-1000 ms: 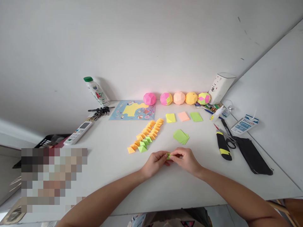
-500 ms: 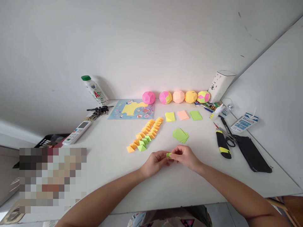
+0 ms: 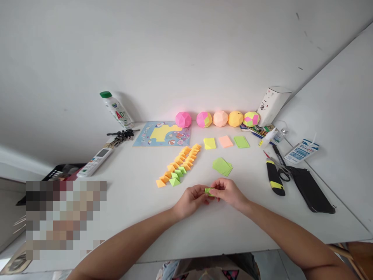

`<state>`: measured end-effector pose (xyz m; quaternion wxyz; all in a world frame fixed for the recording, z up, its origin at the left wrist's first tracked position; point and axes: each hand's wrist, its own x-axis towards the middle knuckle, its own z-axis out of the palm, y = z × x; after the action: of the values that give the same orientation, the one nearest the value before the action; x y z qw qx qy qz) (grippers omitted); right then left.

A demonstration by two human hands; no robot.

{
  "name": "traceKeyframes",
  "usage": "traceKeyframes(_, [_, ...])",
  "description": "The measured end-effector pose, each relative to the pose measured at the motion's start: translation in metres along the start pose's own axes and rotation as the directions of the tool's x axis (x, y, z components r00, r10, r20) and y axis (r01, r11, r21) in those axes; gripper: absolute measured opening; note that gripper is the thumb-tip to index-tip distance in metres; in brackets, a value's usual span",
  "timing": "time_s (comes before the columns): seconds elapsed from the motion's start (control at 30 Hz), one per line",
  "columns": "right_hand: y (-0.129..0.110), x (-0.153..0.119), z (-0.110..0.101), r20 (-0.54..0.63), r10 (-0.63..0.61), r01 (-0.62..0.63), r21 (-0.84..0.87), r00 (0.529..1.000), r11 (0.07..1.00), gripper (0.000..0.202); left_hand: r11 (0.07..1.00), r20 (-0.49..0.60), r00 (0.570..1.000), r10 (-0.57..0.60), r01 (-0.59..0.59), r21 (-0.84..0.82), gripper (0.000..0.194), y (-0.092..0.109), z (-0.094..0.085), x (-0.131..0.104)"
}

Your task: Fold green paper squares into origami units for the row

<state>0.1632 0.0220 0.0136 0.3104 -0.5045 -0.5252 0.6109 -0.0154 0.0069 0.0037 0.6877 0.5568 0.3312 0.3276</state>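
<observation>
Between my two hands is a small folded piece of green paper (image 3: 208,191), partly covered by fingers. My left hand (image 3: 192,200) pinches it from the left side. On the other side, the thumb and fingers of my right hand (image 3: 229,192) press on it. Just beyond my hands lie loose green paper squares (image 3: 222,167), fanned out on the table. Up and to the left, folded orange paper pieces (image 3: 177,161) stand in two slanting rows, with several folded green pieces (image 3: 175,181) at the near end of one row.
Paper balls (image 3: 220,119) line the wall behind yellow, peach and green note stacks (image 3: 241,142). A utility knife (image 3: 275,178), scissors (image 3: 284,174) and a black pouch (image 3: 313,190) lie right. At left are a remote control (image 3: 94,162), keys (image 3: 119,138) and a bottle (image 3: 118,111).
My hands stay almost where they were, still closed on the green paper. The camera view has shifted very slightly; the things on the table have not moved.
</observation>
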Motion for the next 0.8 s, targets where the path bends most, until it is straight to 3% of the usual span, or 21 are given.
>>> traceKeyframes(0.3, [-0.0094, -0.0041, 0.0018, 0.034, 0.044, -0.043, -0.020, 0.998, 0.999, 0.030, 0.994, -0.054, 0.998, -0.014, 0.008, -0.106, 0.028, -0.0037, 0.0027, -0.0007])
traceKeyframes(0.5, [-0.0071, -0.0022, 0.0006, 0.045, 0.032, -0.034, 0.040, 0.998, 0.999, 0.029, 0.994, -0.001, 0.999, -0.041, 0.040, -0.099, 0.029, 0.0023, -0.0025, -0.0022])
traceKeyframes(0.63, [-0.0082, -0.0032, 0.0008, 0.068, 0.004, -0.008, 0.062, 0.998, 0.998, 0.027, 0.997, 0.006, 0.997, -0.071, 0.071, -0.037, 0.029, 0.0038, -0.0043, -0.0006])
traceKeyframes(0.8, [-0.0070, -0.0041, 0.0037, 0.064, -0.016, 0.013, 0.046, 0.998, 0.999, 0.025, 0.991, -0.097, 0.990, -0.102, 0.110, 0.080, 0.031, 0.0011, -0.0027, 0.0024])
